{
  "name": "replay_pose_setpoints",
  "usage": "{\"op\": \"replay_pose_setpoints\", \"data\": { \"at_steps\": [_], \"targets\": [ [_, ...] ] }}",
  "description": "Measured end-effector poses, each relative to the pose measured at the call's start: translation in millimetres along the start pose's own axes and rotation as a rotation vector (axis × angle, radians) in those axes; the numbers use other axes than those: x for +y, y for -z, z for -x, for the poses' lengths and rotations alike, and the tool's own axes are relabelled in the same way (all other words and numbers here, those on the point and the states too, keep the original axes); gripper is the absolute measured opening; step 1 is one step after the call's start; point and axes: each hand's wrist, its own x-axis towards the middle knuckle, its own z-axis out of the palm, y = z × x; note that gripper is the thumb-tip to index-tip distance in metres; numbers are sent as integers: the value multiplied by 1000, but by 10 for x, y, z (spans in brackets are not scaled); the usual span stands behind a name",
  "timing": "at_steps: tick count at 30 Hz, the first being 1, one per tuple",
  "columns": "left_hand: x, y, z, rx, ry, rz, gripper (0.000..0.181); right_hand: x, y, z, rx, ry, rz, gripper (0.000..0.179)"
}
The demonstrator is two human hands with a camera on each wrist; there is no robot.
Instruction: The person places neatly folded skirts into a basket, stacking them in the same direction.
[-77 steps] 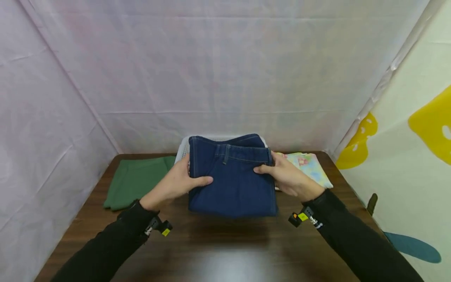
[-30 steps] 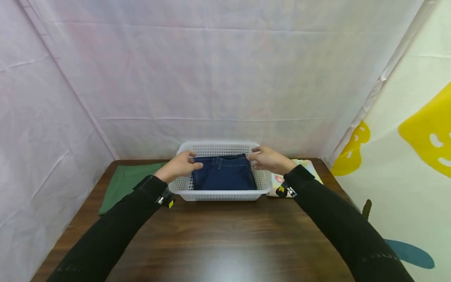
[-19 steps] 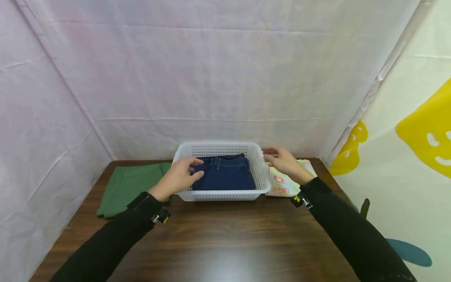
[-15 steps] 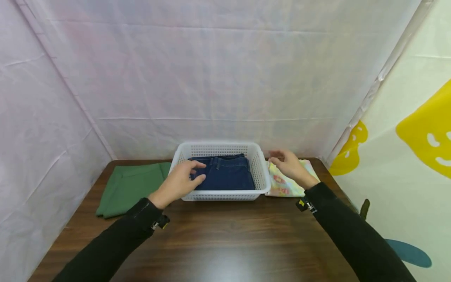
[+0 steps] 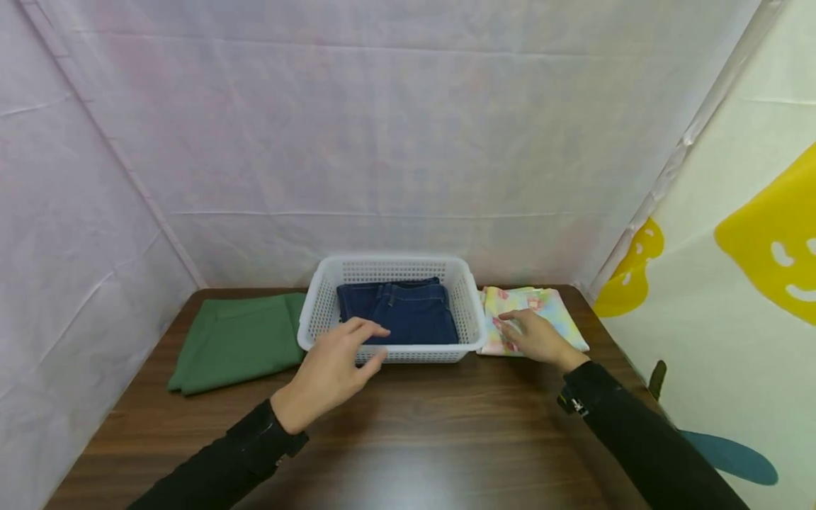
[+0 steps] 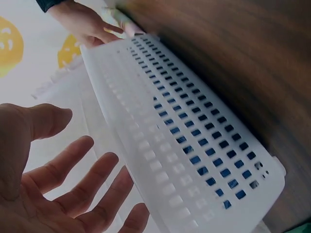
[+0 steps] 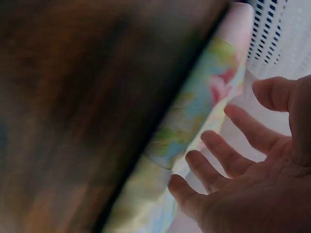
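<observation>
i've got left hand (image 5: 330, 370) spread near white basket (image 5: 433, 348), folded jeans (image 5: 414, 313) inside. right hand (image 5: 537, 338) spread too, over floral cloth (image 5: 550, 307) beside basket on desk (image 5: 459, 418); can't tell if touching.

Up top, the head view looks forward and down at the table (image 5: 414, 439); close in and tilted, one wrist view faces the basket (image 5: 408, 353) past the left hand (image 5: 328, 372), the other the floral cloth (image 5: 556, 312) past the right hand (image 5: 538, 338). All share the basket.
</observation>
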Motion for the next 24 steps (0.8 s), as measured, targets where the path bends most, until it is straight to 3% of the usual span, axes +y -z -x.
{"op": "replay_pose_setpoints", "data": {
  "at_steps": [7,13,19,24],
  "targets": [
    [184,-104,119,-4,-74,-84,36,30,-81,130,28,78,54,18],
    [385,-246,149,12,-178,-4,34,28,-118,287,62,88,84,13],
    [549,-479,143,-86,-242,20,37,-8,-156,474,89,98,134,21],
    [659,-725,58,-154,-296,5,41,-83,-169,626,111,90,185,30]
  ]
}}
